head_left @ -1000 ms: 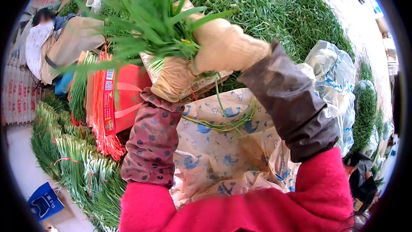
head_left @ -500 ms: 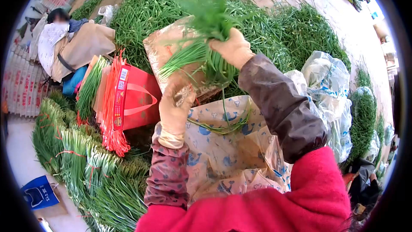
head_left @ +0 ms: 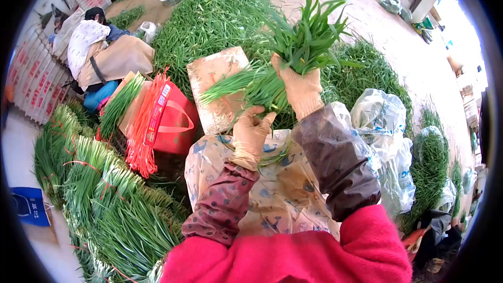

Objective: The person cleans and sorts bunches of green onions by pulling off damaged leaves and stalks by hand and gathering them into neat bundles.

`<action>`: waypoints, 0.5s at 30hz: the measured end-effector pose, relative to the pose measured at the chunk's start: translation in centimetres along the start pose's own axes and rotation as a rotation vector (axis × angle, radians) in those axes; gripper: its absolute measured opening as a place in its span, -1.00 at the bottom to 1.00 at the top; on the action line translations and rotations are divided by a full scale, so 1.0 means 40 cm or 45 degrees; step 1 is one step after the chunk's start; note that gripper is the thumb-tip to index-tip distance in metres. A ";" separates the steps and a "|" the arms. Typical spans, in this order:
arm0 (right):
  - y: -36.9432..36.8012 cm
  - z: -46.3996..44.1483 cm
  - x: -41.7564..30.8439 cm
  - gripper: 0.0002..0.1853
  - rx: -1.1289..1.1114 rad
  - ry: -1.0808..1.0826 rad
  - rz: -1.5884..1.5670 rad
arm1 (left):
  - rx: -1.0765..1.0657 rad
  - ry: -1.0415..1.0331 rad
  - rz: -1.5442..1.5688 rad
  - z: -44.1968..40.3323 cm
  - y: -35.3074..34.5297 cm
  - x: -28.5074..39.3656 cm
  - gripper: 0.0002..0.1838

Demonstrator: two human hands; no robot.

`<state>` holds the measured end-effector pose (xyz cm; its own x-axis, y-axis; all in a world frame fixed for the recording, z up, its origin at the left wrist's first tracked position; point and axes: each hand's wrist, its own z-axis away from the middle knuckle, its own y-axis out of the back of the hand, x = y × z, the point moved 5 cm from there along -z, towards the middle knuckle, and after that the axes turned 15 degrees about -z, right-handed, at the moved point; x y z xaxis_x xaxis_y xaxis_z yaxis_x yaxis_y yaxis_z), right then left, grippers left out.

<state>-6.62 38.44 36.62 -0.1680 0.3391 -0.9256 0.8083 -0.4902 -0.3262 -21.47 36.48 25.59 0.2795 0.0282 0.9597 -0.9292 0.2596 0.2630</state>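
On our left, red strips hang beside the red bag. Next, the board lies beneath the pale stalk ends. Our left hand curls its fingers narrowly just below the bunch of long green stalks; whether they pinch any, we cannot tell. Our right hand grips its leafy end: best held firmly, uncrushed, ends level.

Counted: two gloved hands, namely one gloved left hand and one gloved right hand; two oversleeves, one polka-dot oversleeve and one dark brown oversleeve; one raised leafy bunch; one board; one red handled bag; one hank of red ties; one blue bag; one patterned lap covering; at least one co-worker; tied green bundles, several, overlapping too closely for an exact tally.
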 end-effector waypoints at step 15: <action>0.145 -0.021 -0.184 -0.89 0.324 0.365 -0.685 | -0.718 0.001 -1.946 0.076 0.040 -0.354 -0.71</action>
<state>-0.20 33.78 41.70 -0.3257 0.7727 -0.5448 0.4889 -0.3555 -0.7966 -27.66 33.57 12.70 0.8068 -0.5722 -0.1471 0.3996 0.3452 0.8492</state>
